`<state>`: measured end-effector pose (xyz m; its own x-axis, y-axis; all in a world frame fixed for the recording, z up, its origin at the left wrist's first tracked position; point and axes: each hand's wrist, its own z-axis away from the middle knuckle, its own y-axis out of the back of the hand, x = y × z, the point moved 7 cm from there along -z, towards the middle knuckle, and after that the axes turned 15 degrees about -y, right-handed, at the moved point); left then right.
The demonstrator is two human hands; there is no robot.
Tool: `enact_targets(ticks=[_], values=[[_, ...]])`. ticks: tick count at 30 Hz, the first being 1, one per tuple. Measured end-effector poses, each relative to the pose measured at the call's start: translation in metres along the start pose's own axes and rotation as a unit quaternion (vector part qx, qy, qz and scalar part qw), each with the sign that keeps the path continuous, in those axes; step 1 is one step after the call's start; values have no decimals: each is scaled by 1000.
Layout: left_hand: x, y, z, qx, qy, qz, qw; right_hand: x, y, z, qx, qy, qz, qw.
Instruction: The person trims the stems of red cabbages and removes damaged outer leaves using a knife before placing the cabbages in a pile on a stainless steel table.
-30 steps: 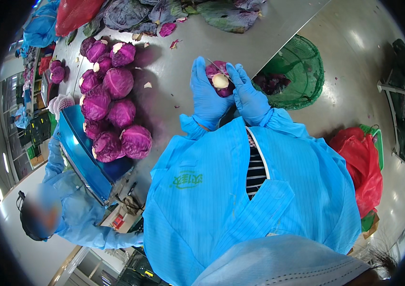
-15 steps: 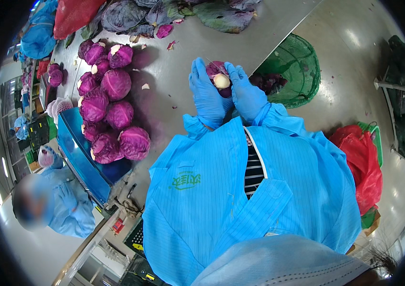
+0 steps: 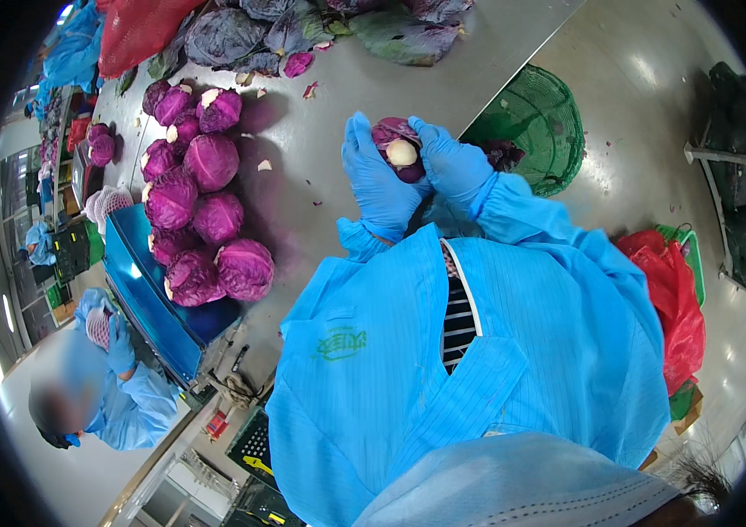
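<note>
In front of my chest, a red cabbage (image 3: 409,173) rests in my left hand (image 3: 382,186); its pale cut stem end faces up. That blue-gloved hand is closed round the cabbage's left side and underneath. My right hand (image 3: 458,167), also gloved in blue, is closed against its right side, fingers curled. It grips a thin knife, whose blade showed half a second ago; now glove and cabbage hide it. Several purple cabbages (image 3: 212,162) stand grouped on the steel table (image 3: 302,237) to the left, some with pale cut stems showing.
Loose outer leaves (image 3: 403,37) lie along the table's far side, near a red mesh sack (image 3: 140,35). A green basket (image 3: 557,132) with dark leaves stands beyond the right edge. A blue chute (image 3: 146,294) is at left, beside a co-worker (image 3: 131,400) holding a net-wrapped item.
My right hand has shifted slightly left and turned over the cabbage, and the thin blade no longer shows. At lower left, the co-worker has raised a net-wrapped item with both hands.
</note>
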<state>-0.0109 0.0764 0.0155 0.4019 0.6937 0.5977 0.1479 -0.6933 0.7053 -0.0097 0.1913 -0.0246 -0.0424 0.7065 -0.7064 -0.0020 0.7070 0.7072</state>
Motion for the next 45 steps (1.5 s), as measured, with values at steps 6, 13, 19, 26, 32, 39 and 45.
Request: enact_targets(ticks=[6,13,19,26,32,39,45], values=[[2,2,1,15,-13,11,1000,-11,10,-4,-36,-150,0,988],[-1,10,14,21,-50,73,996,13,26,-28,20,-159,-171,972],[-24,14,12,51,81,246,965,18,10,-28,-4,-104,-277,955],[-63,11,21,115,208,442,865,137,50,-37,180,-250,-162,938],[-61,-6,8,90,90,375,918,70,64,-5,127,-140,-54,980],[-39,-15,-1,7,32,336,941,25,24,-10,-157,-127,-243,949],[-29,-10,2,10,49,301,952,14,23,-15,-62,-110,-52,991]])
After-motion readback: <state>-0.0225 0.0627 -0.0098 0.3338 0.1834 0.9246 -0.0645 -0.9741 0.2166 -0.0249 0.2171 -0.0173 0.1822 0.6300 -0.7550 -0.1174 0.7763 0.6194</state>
